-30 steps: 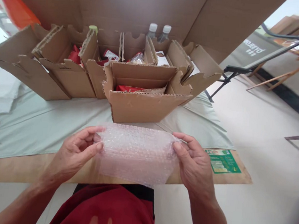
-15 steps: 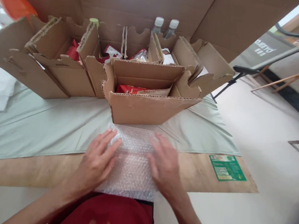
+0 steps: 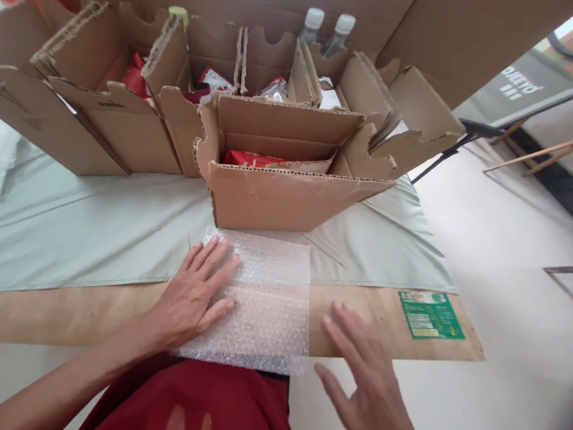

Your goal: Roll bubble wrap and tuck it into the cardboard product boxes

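A sheet of clear bubble wrap (image 3: 266, 300) lies flat on the table edge, right in front of me. My left hand (image 3: 194, 294) rests palm down on its left half, fingers spread. To the right of the sheet, my right hand (image 3: 363, 375) hovers with fingers apart and holds nothing. Just behind the sheet stands an open cardboard box (image 3: 278, 197) with a red packet (image 3: 251, 160) inside.
A row of open cardboard boxes (image 3: 98, 125) with red packets stands behind on a pale green cloth (image 3: 80, 224). Two capped bottles (image 3: 325, 28) stand at the back. A green label (image 3: 431, 315) sits on the table's right end. Folding stands are on the floor at right.
The bubble wrap went from held up between both hands to lying flat on the table. My right hand has since lifted off it and moved right; my left hand stays on it.
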A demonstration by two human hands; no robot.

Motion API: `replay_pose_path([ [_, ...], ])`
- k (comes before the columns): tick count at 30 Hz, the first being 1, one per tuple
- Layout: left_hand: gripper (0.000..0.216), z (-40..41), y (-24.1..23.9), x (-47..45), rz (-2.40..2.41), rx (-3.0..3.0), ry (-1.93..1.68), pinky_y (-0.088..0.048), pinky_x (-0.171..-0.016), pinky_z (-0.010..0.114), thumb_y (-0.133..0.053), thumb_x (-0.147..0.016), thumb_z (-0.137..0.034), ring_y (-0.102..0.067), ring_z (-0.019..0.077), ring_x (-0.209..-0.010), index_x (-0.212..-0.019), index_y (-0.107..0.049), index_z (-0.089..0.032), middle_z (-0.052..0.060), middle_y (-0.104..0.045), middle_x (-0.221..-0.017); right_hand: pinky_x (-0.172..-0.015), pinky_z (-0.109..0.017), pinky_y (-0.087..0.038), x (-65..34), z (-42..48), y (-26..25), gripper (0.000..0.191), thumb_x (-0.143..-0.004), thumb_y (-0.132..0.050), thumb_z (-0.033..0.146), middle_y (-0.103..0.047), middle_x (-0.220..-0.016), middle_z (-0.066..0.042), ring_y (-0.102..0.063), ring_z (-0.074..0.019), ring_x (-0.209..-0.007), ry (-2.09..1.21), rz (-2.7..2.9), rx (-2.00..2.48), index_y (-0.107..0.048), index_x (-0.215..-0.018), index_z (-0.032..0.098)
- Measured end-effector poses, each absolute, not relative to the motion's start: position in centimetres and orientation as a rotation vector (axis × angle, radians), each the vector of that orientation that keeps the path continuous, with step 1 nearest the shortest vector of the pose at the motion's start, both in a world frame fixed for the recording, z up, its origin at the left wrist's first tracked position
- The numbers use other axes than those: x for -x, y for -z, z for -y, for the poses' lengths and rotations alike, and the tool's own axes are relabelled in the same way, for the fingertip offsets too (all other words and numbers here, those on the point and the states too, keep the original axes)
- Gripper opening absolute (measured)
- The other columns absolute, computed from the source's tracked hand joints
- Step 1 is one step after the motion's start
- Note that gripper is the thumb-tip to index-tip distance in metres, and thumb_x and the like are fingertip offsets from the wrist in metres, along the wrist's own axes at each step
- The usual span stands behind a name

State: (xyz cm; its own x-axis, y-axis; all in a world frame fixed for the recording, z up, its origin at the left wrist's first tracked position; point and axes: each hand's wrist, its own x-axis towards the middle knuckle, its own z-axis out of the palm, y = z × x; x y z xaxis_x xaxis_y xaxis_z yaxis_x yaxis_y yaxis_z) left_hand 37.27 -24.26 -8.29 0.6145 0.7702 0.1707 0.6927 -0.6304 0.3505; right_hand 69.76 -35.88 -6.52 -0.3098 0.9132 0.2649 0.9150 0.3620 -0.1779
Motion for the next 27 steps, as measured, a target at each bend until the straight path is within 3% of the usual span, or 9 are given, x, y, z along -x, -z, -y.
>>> replay_pose_path([
  [3, 0.079, 25.0, 6.9, -35.7, -1.066, -2.5, -0.489, -0.026, -0.125, 0.06, -0.054, -0.098, -0.057, -0.016, 0.0356, -0.16, -0.163, -0.025, -0.022, 0.016, -0.026, -0.17, -0.107, -0.05, -0.045, -68.6, 37.6, 6.6, 0.058, -0.092, -0.058, 0.02, -0.051, -0.155, -0.017, -0.043, -0.0328, -0.147, 0.003, 2.438, 1.547, -0.051, -0.15, 0.019],
  [8, 0.113, 27.3, 4.7, -32.8, -0.806, -2.533, -0.26, -0.024, -0.125, 0.067, -0.071, -0.077, -0.076, -0.031, 0.0409, -0.154, -0.164, -0.021, -0.024, 0.016, -0.041, -0.164, -0.105, -0.046, -0.05, -67.6, 35.8, 7.2, 0.04, -0.091, -0.051, 0.005, -0.063, -0.144, -0.012, -0.053, -0.0279, -0.14, -0.089, 2.307, 1.357, -0.071, -0.12, 0.024],
  [11, 0.089, 28.3, 4.9, -32.3, -0.9, -2.534, -0.386, -0.031, -0.123, 0.063, -0.073, -0.089, -0.049, -0.044, 0.0366, -0.148, -0.162, -0.028, -0.023, 0.015, -0.052, -0.157, -0.102, -0.037, -0.055, -67.6, 35.0, 6.4, 0.032, -0.096, -0.055, 0.012, -0.073, -0.129, -0.006, -0.066, -0.0214, -0.125, -0.307, 2.106, 1.306, -0.072, -0.118, 0.027],
  [13, 0.062, 28.6, 5.3, -32.8, -1.012, -2.462, -0.665, -0.043, -0.118, 0.054, -0.062, -0.096, -0.024, -0.059, 0.0286, -0.136, -0.154, -0.041, -0.024, 0.01, -0.069, -0.138, -0.094, -0.03, -0.058, -67.3, 34.8, 5.5, 0.027, -0.098, -0.057, 0.017, -0.078, -0.115, -0.002, -0.073, -0.0177, -0.109, -0.457, 1.93, 1.359, -0.072, -0.117, 0.029],
  [15, 0.044, 28.6, 5.6, -33.8, -1.097, -2.32, -0.906, -0.056, -0.105, 0.04, -0.055, -0.097, -0.014, -0.071, 0.0216, -0.115, -0.139, -0.056, -0.026, 0.005, -0.078, -0.116, -0.081, -0.024, -0.06, -66.9, 34.5, 4.8, 0.02, -0.098, -0.06, 0.021, -0.08, -0.102, 0.002, -0.076, -0.0155, -0.093, -0.526, 1.757, 1.446, -0.074, -0.11, 0.03],
  [17, 0.031, 28.4, 5.6, -34.8, -1.22, -2.195, -0.982, -0.061, -0.087, 0.03, -0.057, -0.097, -0.016, -0.076, 0.0187, -0.099, -0.126, -0.064, -0.025, 0.002, -0.079, -0.105, -0.069, -0.022, -0.058, -66.5, 33.9, 4.5, 0.015, -0.098, -0.061, 0.026, -0.08, -0.091, 0.003, -0.076, -0.0151, -0.08, -0.515, 1.642, 1.533, -0.075, -0.103, 0.028],
  [20, 0.026, 27.5, 5.7, -35.9, -1.452, -2.178, -0.948, -0.061, -0.077, 0.029, -0.06, -0.097, -0.024, -0.076, 0.0205, -0.092, -0.122, -0.065, -0.022, 0.005, -0.079, -0.108, -0.067, -0.026, -0.056, -66.2, 32.2, 5.5, 0.015, -0.098, -0.061, 0.032, -0.078, -0.084, 0.001, -0.072, -0.017, -0.074, -0.434, 1.6, 1.625, -0.074, -0.099, 0.024],
  [24, 0.032, 26.2, 7.0, -36.3, -1.602, -2.372, -0.872, -0.058, -0.072, 0.036, -0.055, -0.098, -0.028, -0.071, 0.0222, -0.076, -0.127, -0.062, -0.015, 0.007, -0.076, -0.092, -0.082, -0.038, -0.053, -66.0, 29.7, 8.1, 0.022, -0.099, -0.058, 0.038, -0.076, -0.094, -0.006, -0.07, -0.0239, -0.09, -0.106, 1.731, 1.66, -0.071, -0.091, 0.022],
  [27, 0.038, 25.8, 7.7, -36.1, -1.666, -2.475, -0.718, -0.054, -0.069, 0.038, -0.053, -0.099, -0.029, -0.064, 0.0236, -0.069, -0.132, -0.058, -0.012, 0.003, -0.067, -0.076, -0.092, -0.046, -0.048, -66.2, 28.8, 9.3, 0.028, -0.1, -0.055, 0.043, -0.074, -0.118, -0.013, -0.066, -0.0311, -0.111, 0.089, 1.821, 1.712, -0.069, -0.108, 0.019],
])
